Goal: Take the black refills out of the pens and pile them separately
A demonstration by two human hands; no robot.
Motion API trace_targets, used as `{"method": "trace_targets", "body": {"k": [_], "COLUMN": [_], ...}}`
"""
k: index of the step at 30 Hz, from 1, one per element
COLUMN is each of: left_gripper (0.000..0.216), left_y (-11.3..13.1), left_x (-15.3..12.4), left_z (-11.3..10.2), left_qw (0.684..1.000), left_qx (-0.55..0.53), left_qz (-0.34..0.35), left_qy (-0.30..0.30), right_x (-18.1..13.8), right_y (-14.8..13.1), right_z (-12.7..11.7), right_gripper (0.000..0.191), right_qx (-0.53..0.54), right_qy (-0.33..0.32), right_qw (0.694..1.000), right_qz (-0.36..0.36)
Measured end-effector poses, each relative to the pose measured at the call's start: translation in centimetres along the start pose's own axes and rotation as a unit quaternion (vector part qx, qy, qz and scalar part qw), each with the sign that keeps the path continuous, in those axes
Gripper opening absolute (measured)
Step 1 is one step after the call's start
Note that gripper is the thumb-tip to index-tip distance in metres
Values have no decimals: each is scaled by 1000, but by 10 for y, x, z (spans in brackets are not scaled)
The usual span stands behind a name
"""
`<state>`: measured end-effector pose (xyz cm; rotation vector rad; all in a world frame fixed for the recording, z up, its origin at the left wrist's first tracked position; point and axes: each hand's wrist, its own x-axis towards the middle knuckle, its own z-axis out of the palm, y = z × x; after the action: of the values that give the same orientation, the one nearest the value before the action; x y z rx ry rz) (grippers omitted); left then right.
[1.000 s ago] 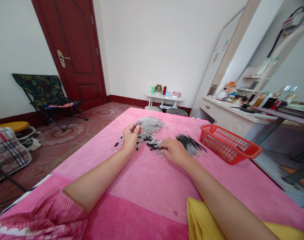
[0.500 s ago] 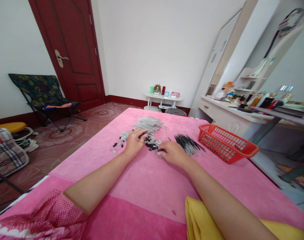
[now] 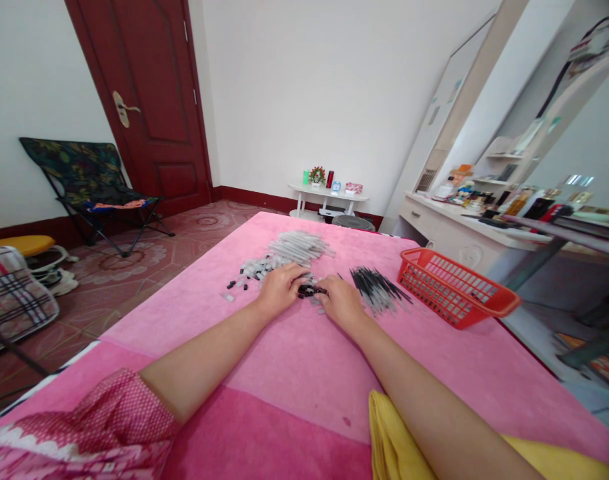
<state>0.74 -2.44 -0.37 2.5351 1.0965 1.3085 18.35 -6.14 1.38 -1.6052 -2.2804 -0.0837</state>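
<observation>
My left hand (image 3: 282,288) rests on the pink cloth with its fingers bent together at a cluster of small black pieces (image 3: 308,291). Facing it from the other side of that cluster, my right hand (image 3: 340,301) has its fingers curled in at the dark pieces. What lies between the fingertips of either hand is too small and hidden to name. Small whitish and black cap-like pieces (image 3: 257,268) lie scattered beyond my left hand. Behind them is a heap of pale translucent tubes (image 3: 300,245). Thin black sticks with clear ends (image 3: 377,287) lie right of my right hand.
An orange-red plastic basket (image 3: 457,290) stands at the right edge of the table covered in pink cloth (image 3: 284,373). Folded yellow fabric (image 3: 391,440) lies under my right forearm. A dressing table (image 3: 449,223) with bottles is beyond, a folding chair (image 3: 91,180) at left.
My left hand has moved right and slightly down, closer to my right hand. Both hands now meet around the black pieces. The view has shifted slightly.
</observation>
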Motion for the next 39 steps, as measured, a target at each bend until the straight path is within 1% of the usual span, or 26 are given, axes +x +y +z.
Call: {"method": "trace_targets", "body": {"k": [2,3,5,6,7,9,10,11,12,13,14,18,24,28,39], "left_gripper": [24,24,23,23,23,24,24,24,24,24,24,24,23,24,24], "left_y": [-1,-1,0,0,0,1,1,1,1,1,1,2,3,3,9], "left_x": [0,-1,-1,-1,-1,-1,-2,-2,-2,-2,-2,-3,-3,-4,-3], "left_z": [1,1,1,1,1,1,1,1,1,1,1,1,0,1,-1], "left_qw": [1000,1000,1000,1000,1000,1000,1000,1000,1000,1000,1000,1000,1000,1000,999], "left_qx": [-1,-2,-4,-5,-7,-9,-10,-10,-11,-11,-10,-8,-14,-17,-22], "left_qz": [2,2,3,4,6,9,11,12,13,13,14,13,13,11,9], "left_qy": [-1,-3,-7,-10,-13,-18,-19,-20,-21,-22,-22,-26,-24,-19,-26], "right_x": [1,2,5,6,7,9,9,10,9,9,8,6,8,8,8], "right_y": [2,4,8,9,11,12,12,10,9,7,5,-1,2,4,3], "right_z": [3,4,6,7,7,6,5,3,2,0,-1,-2,0,1,2], "right_gripper": [14,12,9,9,10,15,19,22,24,25,25,21,19,20,16], "right_qx": [40,78,198,273,352,488,536,571,592,602,603,585,561,545,495], "right_qy": [16,28,58,72,81,94,97,98,97,96,92,82,113,111,113], "right_qw": [999,996,977,957,929,860,829,805,789,782,782,799,813,824,859], "right_qz": [17,25,49,66,83,115,124,127,129,129,127,110,109,108,73]}}
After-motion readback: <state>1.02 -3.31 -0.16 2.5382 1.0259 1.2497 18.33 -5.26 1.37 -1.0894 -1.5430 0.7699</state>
